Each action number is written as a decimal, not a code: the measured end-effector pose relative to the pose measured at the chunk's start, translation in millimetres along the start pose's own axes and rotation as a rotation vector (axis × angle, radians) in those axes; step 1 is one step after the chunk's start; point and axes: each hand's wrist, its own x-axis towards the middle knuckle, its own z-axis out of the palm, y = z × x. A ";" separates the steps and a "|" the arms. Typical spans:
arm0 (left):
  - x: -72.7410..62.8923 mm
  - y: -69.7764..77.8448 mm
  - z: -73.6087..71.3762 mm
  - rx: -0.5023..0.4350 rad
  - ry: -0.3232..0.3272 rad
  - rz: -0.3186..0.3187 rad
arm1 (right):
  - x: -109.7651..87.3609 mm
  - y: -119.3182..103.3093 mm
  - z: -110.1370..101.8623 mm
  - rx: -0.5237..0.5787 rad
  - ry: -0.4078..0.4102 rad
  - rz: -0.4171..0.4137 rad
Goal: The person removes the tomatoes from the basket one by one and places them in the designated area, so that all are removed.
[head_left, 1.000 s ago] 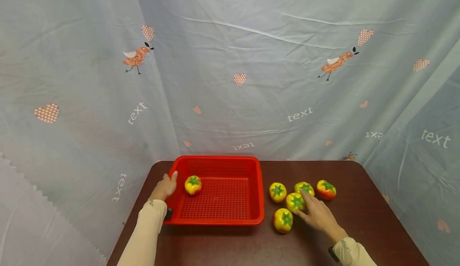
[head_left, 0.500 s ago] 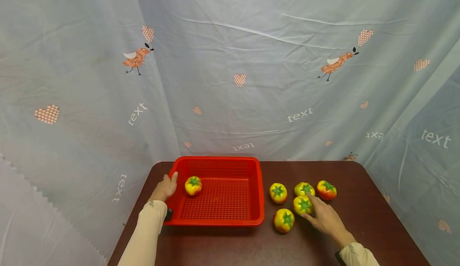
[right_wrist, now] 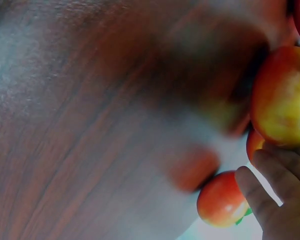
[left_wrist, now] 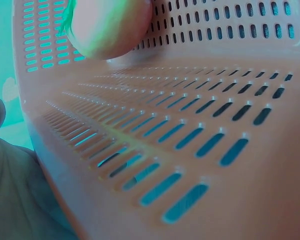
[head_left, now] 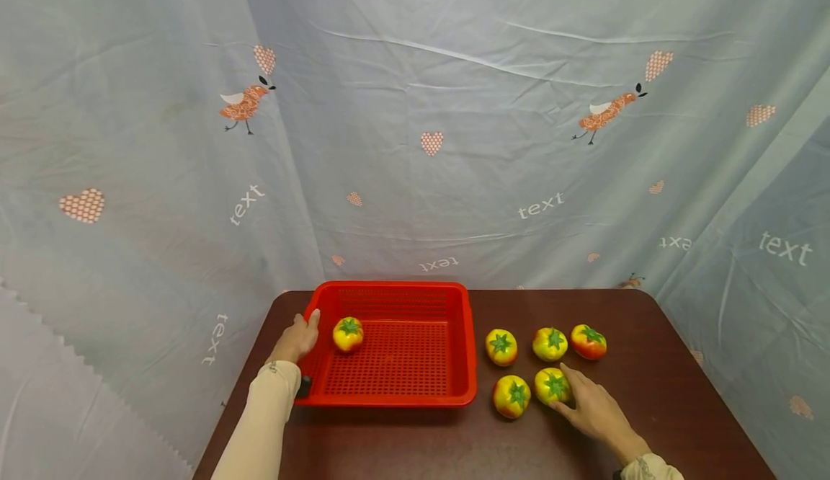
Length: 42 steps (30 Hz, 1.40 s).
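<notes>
A red plastic basket (head_left: 389,401) stands on the left part of the table, with one yellow-red tomato (head_left: 348,335) inside near its left wall. My left hand (head_left: 297,337) holds the basket's left rim; its lower fingers are hidden in the head view. In the left wrist view that hand shows beyond the slotted wall. On the right, my right hand (head_left: 593,404) grips a yellow tomato (head_left: 552,385) between thumb and fingers, low over the tabletop. Close by lie more tomatoes: one at the front (head_left: 511,396), one behind it (head_left: 501,347), and another past my fingertips (head_left: 550,344).
A further, redder tomato (head_left: 588,341) lies at the far right of the group. The dark wooden table (head_left: 415,444) ends just behind the basket. Behind and at both sides hangs a pale blue-grey printed curtain (head_left: 415,199).
My right hand has drawn its tomato a little toward me and to the right, away from its neighbours. The left hand and basket have stayed in place.
</notes>
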 end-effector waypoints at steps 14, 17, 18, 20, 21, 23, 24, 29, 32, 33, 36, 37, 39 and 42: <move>0.8 0.3 -0.2 -0.002 0.002 0.003 | 1.2 1.5 -5.8 0.007 -0.051 0.014; 0.7 1.1 -1.2 -0.007 0.001 -0.002 | 0.9 2.0 -5.2 0.004 -0.049 0.013; 1.3 1.1 -1.2 -0.009 0.000 -0.003 | 0.7 2.1 -5.1 0.003 -0.051 0.013; 1.7 1.4 -1.0 -0.009 0.001 -0.001 | 0.4 2.2 -5.4 0.003 -0.055 0.019; 1.5 1.7 -0.7 -0.007 0.002 0.001 | 0.2 2.2 -5.5 0.003 -0.057 0.025; 2.2 1.2 0.0 -0.005 0.005 0.005 | -0.4 1.5 -6.6 0.005 -0.062 0.032; 2.4 1.0 0.2 -0.002 0.008 0.009 | -0.7 1.3 -6.9 0.004 -0.063 0.031; 3.0 0.1 0.8 0.003 0.012 0.011 | -1.4 0.4 -8.6 0.007 -0.060 0.014; 2.6 0.6 0.7 0.001 0.007 0.005 | -1.7 0.1 -8.9 0.010 -0.060 0.014; 3.1 0.3 0.8 -0.001 0.005 0.003 | -1.8 0.1 -8.9 0.011 -0.060 0.012; 2.6 0.6 0.8 -0.004 0.003 -0.002 | -2.1 0.4 -8.3 0.013 -0.058 0.015; 2.8 0.3 0.8 -0.003 0.004 -0.002 | -2.0 0.5 -8.0 0.013 -0.057 0.015; 2.9 -0.2 1.0 -0.001 0.002 -0.004 | -1.7 0.8 -7.6 0.012 -0.054 0.013; 1.8 0.1 0.7 0.005 0.003 -0.001 | -0.3 1.6 -6.8 0.015 -0.054 0.010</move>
